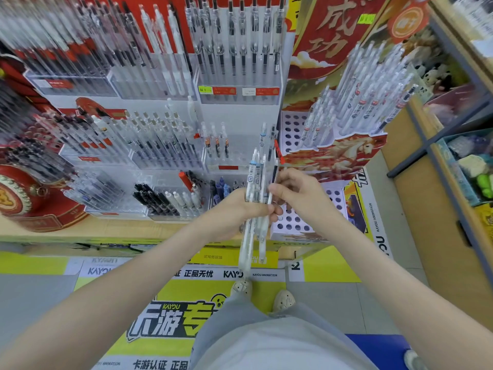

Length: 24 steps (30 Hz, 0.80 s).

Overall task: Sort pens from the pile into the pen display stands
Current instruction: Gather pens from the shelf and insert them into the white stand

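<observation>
Pens (253, 180) stand bunched upright in the curled left hand (237, 209), kept ready as stock. The right hand (298, 193) pinches one dark pen (274, 173) at the bundle's edge, probably to seat it in the holed stand (293, 227) just beneath that hand.

Pale top (280, 348), grey trousers (240, 312) — beige perforated clogs (284, 301)

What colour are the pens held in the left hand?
The pens are mostly clear-white with pale blue bands; head view.
</observation>
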Tool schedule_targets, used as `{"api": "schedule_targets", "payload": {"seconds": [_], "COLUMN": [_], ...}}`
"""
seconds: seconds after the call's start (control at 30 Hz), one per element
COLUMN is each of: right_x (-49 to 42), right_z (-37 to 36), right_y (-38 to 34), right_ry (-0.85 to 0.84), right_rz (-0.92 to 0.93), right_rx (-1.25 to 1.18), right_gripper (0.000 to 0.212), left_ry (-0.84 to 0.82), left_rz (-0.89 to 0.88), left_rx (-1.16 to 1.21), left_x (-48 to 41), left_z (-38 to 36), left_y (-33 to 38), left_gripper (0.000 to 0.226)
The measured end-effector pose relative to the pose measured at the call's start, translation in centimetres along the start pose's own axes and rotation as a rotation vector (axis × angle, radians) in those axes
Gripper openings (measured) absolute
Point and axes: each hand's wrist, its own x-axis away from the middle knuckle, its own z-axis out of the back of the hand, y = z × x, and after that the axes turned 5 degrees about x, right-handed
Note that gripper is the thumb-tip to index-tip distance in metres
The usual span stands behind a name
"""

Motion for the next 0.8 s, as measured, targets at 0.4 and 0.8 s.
{"api": "schedule_targets", "payload": {"seconds": [0.4,0.8], "right_x": [1.2,2.1], "right_z": [2.6,1.7], "right_y": [1.7,6.5], "right_ry": [0.242,0.008], "right_rz": [-0.022,0.089], "right_rx": [-0.421,0.239], "right_gripper": [0.014,0.01], "left_ry": [0.165,0.306], "left_rz": [-0.021,-0.066], "left_rx": [-0.063,-0.181], "left_x": [0.2,-0.7], "left_z": [1.8,1.8], "left_y": [0.1,-1.1], "left_gripper": [0.018,0.011]}}
